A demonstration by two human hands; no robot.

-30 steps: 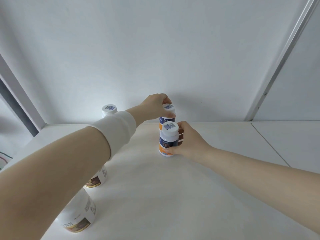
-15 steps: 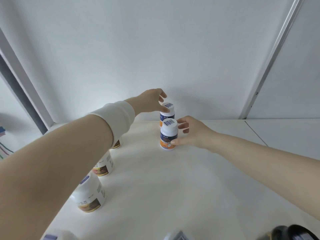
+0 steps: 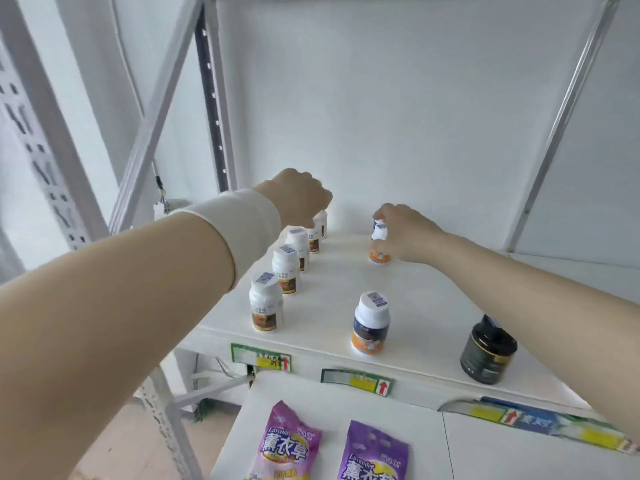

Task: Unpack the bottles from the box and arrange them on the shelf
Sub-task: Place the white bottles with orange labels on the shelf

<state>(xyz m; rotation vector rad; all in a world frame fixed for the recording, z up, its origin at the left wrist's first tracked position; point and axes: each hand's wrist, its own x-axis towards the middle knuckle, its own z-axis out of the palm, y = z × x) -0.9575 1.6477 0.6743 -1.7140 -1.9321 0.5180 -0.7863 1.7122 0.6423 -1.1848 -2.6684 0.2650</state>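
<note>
At the shelf (image 3: 433, 306) back edge, right hand (image 3: 410, 235) fingers clamped on orange-labelled bottle (image 3: 380, 256), left hand (image 3: 301, 199) fingers hidden, state unclear, "Lavender" pouches (image 3: 289, 445) below.

You have one view only: the wide-angle camera on your head, looking forward and down onto the shelf (image 3: 346, 271) from its front edge. Your forearms loom large in the near corners, while the left hand (image 3: 301, 195) and the right hand (image 3: 405, 233), gripping an orange-label bottle (image 3: 380, 254), sit small by the back wall (image 3: 381, 116) — the lower shelf (image 3: 346, 400) shows along the bottom.
</note>
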